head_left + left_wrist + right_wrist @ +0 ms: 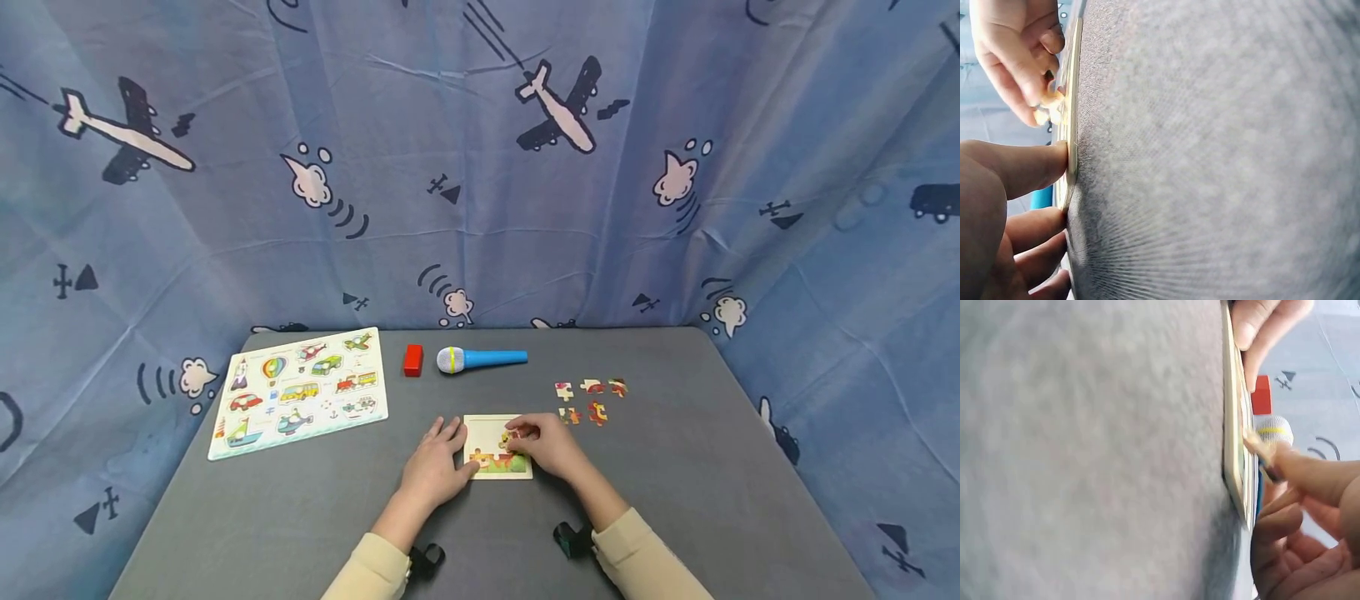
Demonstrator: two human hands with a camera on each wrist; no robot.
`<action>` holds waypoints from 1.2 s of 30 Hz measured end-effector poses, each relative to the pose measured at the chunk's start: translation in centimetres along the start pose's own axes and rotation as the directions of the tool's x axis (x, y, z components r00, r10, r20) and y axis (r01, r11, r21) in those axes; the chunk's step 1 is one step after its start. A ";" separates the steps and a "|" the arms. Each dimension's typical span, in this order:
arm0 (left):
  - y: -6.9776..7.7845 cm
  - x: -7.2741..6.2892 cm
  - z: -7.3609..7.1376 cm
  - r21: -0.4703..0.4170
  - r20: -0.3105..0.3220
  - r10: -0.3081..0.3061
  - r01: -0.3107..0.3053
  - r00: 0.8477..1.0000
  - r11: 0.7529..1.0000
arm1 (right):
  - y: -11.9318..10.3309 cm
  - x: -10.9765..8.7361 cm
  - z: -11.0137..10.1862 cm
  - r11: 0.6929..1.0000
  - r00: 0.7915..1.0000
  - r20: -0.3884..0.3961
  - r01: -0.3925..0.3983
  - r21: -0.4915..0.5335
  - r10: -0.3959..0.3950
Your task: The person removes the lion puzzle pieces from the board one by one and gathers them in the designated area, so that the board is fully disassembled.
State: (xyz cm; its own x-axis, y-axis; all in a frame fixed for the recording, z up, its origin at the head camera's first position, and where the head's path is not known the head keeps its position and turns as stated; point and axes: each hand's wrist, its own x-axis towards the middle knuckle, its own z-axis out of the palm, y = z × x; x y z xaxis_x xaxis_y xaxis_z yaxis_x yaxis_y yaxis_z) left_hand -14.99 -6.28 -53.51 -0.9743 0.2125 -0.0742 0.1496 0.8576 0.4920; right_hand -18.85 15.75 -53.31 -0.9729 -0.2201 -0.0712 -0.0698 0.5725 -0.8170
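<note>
A small square wooden puzzle tray (487, 423) lies on the table with pieces fitted along its lower part. My left hand (437, 467) rests at the tray's left side, thumb on the lower left corner and fingers fairly straight; in the left wrist view the thumb (1035, 165) touches the tray's edge. Over the tray, my right hand (551, 443) pinches a puzzle piece (505, 440) between thumb and fingertips. The right wrist view shows that piece (1257, 445) tilted, its lower end close to the tray. Whether it touches the tray I cannot tell.
Several loose puzzle pieces (592, 386) lie right of the tray. Behind it are a toy microphone (491, 358) with a blue handle and a red block (413, 361). A large picture board (298, 393) with vehicles lies at the left. A patterned curtain (480, 167) hangs behind the table.
</note>
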 end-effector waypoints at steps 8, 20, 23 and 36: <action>0.0 0.0 0.0 -0.003 -0.008 0.010 -0.010 1.000 1.000 | 0.5 -0.3 -1.6 0.993 0.995 -0.073 -0.058 0.107 0.066; -0.2 -0.2 0.1 -0.003 -0.018 0.018 -0.018 1.000 1.000 | 2.5 -1.0 -7.9 0.995 0.979 -0.187 -0.065 0.078 0.078; -0.2 -0.2 0.2 -0.003 -0.017 0.018 -0.018 1.000 1.000 | 3.4 -1.3 -9.6 0.994 0.972 -0.216 -0.071 0.084 0.088; -0.2 -0.2 0.2 -0.018 -0.020 0.027 -0.027 0.999 0.999 | 7.6 -1.4 -14.1 0.976 0.937 -0.279 -0.219 0.004 0.211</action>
State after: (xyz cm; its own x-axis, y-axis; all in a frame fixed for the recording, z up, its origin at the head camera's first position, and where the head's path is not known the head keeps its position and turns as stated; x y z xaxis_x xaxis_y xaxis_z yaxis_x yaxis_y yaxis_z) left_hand -14.77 -6.42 -53.77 -0.9731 0.2262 -0.0436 0.1731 0.8428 0.5096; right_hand -21.14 31.56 -51.35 -0.9876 0.1356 -0.0794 0.1459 0.6036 -0.7838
